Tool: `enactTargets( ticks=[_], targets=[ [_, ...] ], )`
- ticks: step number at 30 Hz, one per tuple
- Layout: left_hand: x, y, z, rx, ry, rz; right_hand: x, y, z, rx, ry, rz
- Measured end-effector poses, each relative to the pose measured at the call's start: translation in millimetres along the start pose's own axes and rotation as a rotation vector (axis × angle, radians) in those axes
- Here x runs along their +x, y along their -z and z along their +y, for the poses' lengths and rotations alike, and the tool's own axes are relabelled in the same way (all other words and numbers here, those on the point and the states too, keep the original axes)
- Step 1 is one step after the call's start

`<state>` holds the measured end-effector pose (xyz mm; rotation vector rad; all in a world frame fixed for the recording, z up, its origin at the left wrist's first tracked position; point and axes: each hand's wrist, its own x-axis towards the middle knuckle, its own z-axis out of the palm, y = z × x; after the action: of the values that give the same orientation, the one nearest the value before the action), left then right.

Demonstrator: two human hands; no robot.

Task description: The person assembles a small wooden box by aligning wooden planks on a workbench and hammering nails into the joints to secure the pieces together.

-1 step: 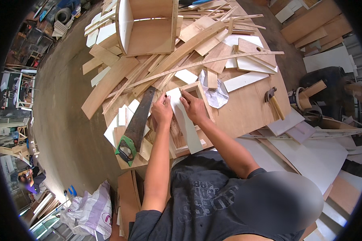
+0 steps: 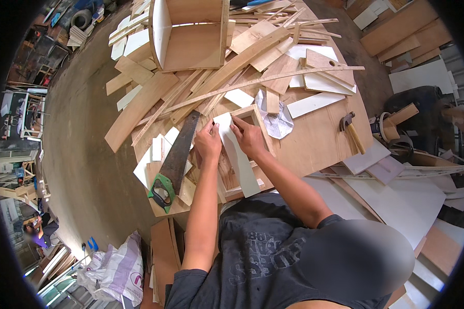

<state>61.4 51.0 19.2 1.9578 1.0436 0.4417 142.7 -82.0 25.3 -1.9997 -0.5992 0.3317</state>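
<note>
White laminated board strip point(image 2: 237, 154) was pinched at its far end by both hands: the left hand point(image 2: 208, 142) was closed on its left edge, the right hand point(image 2: 248, 136) pressed on its right edge. It lay on the plywood bench point(image 2: 319, 139), across a small wooden frame point(image 2: 258, 126). The strip was judged light, stiff and smooth, best gripped by its long edges. A handsaw point(image 2: 176, 159) lay just left

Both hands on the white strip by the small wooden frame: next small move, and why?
Probably nudge the white strip flush against the small wooden frame. Left hand and right hand both press its upper end, and it lies slanted beside the frame's edge rather than squared to it.
</note>
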Motion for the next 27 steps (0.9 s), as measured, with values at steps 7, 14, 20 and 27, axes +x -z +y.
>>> enactTargets(
  ticks=[7, 14, 20, 27],
  targets=[
    [3, 1, -4, -0.025, -0.072, 0.063, 8, -9, -6, -0.023, -0.047, 0.021],
    [4, 2, -4, 0.09, -0.116, 0.046, 6, -13, -1, -0.067, -0.022, 0.045],
    [2, 1, -1, 0.103, -0.139, 0.079, 6, -13, -1, -0.056, -0.015, 0.063],
    [3, 0, -12, 0.093, -0.099, 0.067, 6, -12, -1, -0.097, -0.03, 0.024]
  ],
)
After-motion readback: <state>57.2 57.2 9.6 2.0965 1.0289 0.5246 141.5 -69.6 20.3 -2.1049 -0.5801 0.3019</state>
